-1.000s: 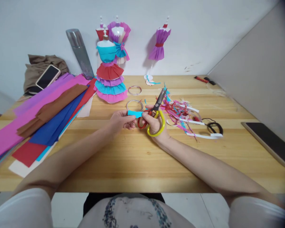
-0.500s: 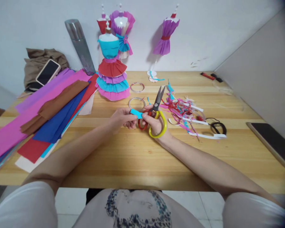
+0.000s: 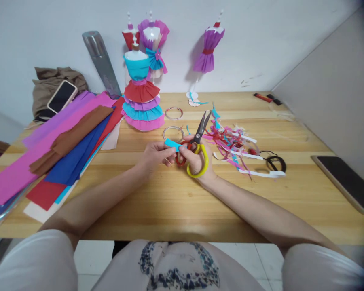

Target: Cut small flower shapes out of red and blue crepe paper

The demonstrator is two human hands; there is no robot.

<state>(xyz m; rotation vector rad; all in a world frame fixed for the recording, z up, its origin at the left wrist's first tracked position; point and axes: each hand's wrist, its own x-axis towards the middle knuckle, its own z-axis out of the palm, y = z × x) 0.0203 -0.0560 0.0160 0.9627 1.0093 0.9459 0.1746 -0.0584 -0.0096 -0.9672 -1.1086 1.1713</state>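
Between my two hands is a short strip of turquoise crepe paper. My left hand pinches it from the left, fingers closed. My right hand has its thumb on the strip's right end and also carries scissors with one yellow and one red handle loop. The scissor blades point up and away from me, slightly apart, with no paper between them. Just beyond my hands lies a wire-like ring on the wooden table. Part of my right fingers is hidden behind the handles.
Folded crepe paper lies at left beside a leaning bottle and a phone. Mini mannequins in paper dresses stand at the back. Paper scraps, black cord and a dark phone-like slab are at right.
The camera view has shifted slightly. My hands stay close together on the turquoise strip, whose free left end tilts up a little more; the scissors remain in my right hand.
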